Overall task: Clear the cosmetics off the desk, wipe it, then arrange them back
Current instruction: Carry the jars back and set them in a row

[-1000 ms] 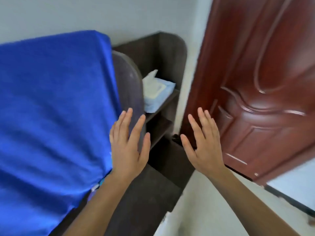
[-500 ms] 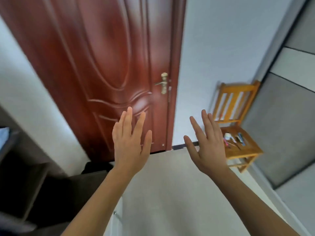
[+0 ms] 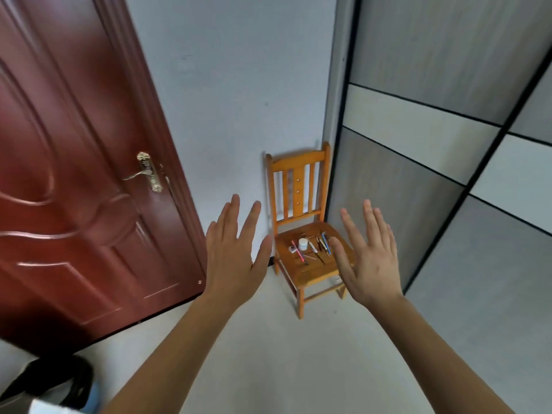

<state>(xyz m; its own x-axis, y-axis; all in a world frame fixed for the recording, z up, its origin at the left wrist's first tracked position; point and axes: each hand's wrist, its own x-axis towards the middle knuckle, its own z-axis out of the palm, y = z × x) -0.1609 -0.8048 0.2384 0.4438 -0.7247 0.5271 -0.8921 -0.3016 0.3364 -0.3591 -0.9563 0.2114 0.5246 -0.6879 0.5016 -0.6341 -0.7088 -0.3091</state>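
Two hands are hanging in the air here, both holding nothing. The left hand [image 3: 236, 258] is showing its back to the camera, all five digits straight and fanned apart. The right hand [image 3: 372, 261] is doing the same, its fingers [image 3: 368, 218] spread wide with clear gaps between them. Neither hand is touching anything.

Between the two hands, farther off, one wooden chair [image 3: 298, 165] is standing in the corner, its back against the pale wall [image 3: 239, 85] and its right side just beside the grey wardrobe [image 3: 433, 189]. The cosmetics [image 3: 313, 248] are lying on its seat, clustered toward the back. One small white jar [image 3: 303, 244] is standing upright among them, and one pink stick [image 3: 296, 248] is lying just to its left. To the right, several slim pencil-like pieces are lying side by side; they are too small to count exactly. The right thumb is overlapping the seat's right edge in this view, well in front of it.

On the left, one dark red door [image 3: 74, 189] is filling the frame, closed, with one brass handle [image 3: 146, 173]. One dark bag [image 3: 56, 375] is sitting on the light floor [image 3: 268, 354] at bottom left.
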